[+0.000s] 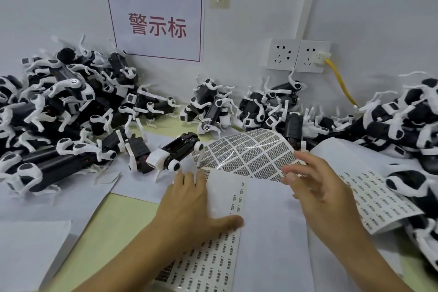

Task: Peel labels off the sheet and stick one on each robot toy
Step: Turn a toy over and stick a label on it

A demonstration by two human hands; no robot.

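My left hand (189,199) lies flat, fingers straight, pressing the white label sheet printed with small black labels (227,199) onto the table. My right hand (317,187) hovers just right of it, fingers loosely spread; whether they pinch the curled, gridded backing film (246,152) I cannot tell. The nearest black-and-white robot dog toy (175,152) stands just beyond my left fingertips, long axis slanting away rightward, with open paper around it.

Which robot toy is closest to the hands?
The lone robot toy just beyond the left hand, apart from the piles, its dark body angled toward the curled label sheet.
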